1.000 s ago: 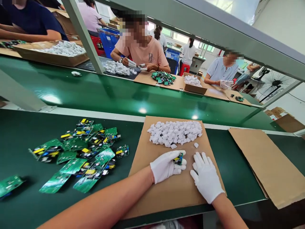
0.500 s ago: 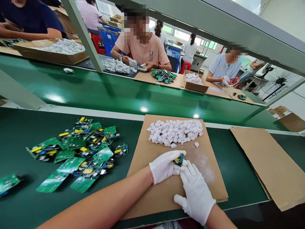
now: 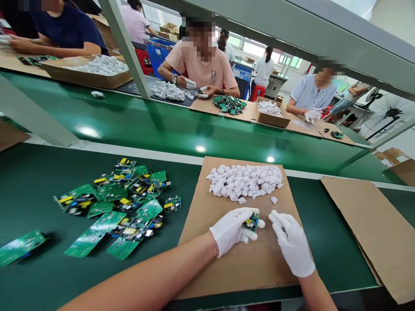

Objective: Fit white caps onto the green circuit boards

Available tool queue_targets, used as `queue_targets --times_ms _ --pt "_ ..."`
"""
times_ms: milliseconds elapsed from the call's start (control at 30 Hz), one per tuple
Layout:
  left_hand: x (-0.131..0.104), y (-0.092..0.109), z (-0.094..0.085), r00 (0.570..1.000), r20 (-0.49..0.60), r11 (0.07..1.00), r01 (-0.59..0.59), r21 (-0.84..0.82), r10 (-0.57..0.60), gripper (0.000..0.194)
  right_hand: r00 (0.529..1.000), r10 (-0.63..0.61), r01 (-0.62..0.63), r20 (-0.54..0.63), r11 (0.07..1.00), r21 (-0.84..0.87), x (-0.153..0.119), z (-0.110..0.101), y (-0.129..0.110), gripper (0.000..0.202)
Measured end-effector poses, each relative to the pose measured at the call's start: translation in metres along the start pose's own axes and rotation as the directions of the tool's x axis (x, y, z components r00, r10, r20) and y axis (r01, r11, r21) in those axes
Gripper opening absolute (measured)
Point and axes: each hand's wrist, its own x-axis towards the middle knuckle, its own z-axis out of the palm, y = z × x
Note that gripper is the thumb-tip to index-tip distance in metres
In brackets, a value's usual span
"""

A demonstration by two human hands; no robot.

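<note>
My left hand, in a white glove, grips a small green circuit board with yellow and dark parts between thumb and fingers. To its right, my right hand, also gloved, hovers over the cardboard sheet. Its fingers are stretched out towards the upper left, and I see nothing in them. Just beyond the fingertips lies a single small white piece. Behind it spreads a pile of similar white folded pieces.
At left is a heap of circuit boards, with one separate board. More cardboard lies at right. A metal frame post and overhead beam cross the view. Co-workers sit across the bench, near a box of white pieces.
My right hand has drawn away from the board to the right and turned. My left hand still holds the board. The whole view has shifted slightly.
</note>
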Motion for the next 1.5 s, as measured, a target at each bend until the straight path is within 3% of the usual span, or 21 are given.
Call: queue_targets --times_ms 100,200,367,500,600,767,900,1000,1067,1200,1367,1500 --pt "-0.003 0.002 -0.002 0.999 -0.02 0.996 -0.029 -0.087 0.027 0.043 0.974 0.215 -0.224 0.065 0.898 0.38 0.013 0.001 -0.026 0.036" --pt "-0.005 0.004 -0.006 0.994 -0.072 0.988 -0.089 -0.13 0.08 0.042 0.954 0.298 -0.263 0.017 0.812 0.521 0.021 0.012 -0.04 0.03" --pt "-0.002 0.004 -0.008 0.977 -0.114 0.984 -0.177 0.02 0.178 0.04 0.989 0.127 -0.091 -0.077 0.927 0.363 0.02 0.037 -0.032 0.016" --pt "0.0 0.003 -0.005 0.965 -0.129 0.97 -0.213 0.12 0.228 0.038 0.985 -0.04 0.062 -0.166 0.99 0.13 0.018 0.039 -0.022 0.011" --pt "0.0 0.001 -0.004 0.957 -0.127 0.957 -0.24 0.163 0.261 0.041 0.967 -0.143 0.142 -0.212 0.99 -0.019 0.017 0.037 -0.016 0.01" --pt "0.003 -0.007 -0.004 0.941 -0.118 0.932 -0.286 0.22 0.317 0.046 0.941 -0.295 0.274 -0.164 0.951 -0.141 0.017 0.039 -0.014 0.009" --pt "0.003 -0.007 -0.003 0.945 -0.103 0.924 -0.273 0.268 0.31 0.045 0.945 -0.299 0.272 -0.136 0.944 -0.185 0.02 0.037 -0.019 0.015" --pt "0.001 -0.002 -0.003 0.965 -0.067 0.941 -0.228 0.249 0.252 0.046 0.953 -0.291 0.284 -0.081 0.955 -0.083 0.023 0.032 -0.023 0.026" --pt "0.0 0.002 -0.003 0.974 -0.056 0.957 -0.202 0.209 0.218 0.045 0.949 -0.297 0.293 -0.105 0.955 -0.046 0.024 0.031 -0.023 0.03" --pt "0.0 0.005 0.0 0.973 -0.085 0.967 -0.201 0.157 0.216 0.042 0.914 -0.359 0.342 -0.187 0.932 -0.12 0.023 0.037 -0.02 0.023" --pt "0.002 0.003 0.007 0.952 -0.029 0.927 -0.288 0.239 0.304 0.03 0.867 -0.458 0.403 -0.196 0.876 -0.266 0.021 0.045 -0.02 0.028" --pt "0.006 0.0 0.005 0.964 -0.01 0.936 -0.257 0.241 0.267 0.033 0.869 -0.458 0.423 -0.185 0.883 -0.202 0.023 0.045 -0.025 0.032"
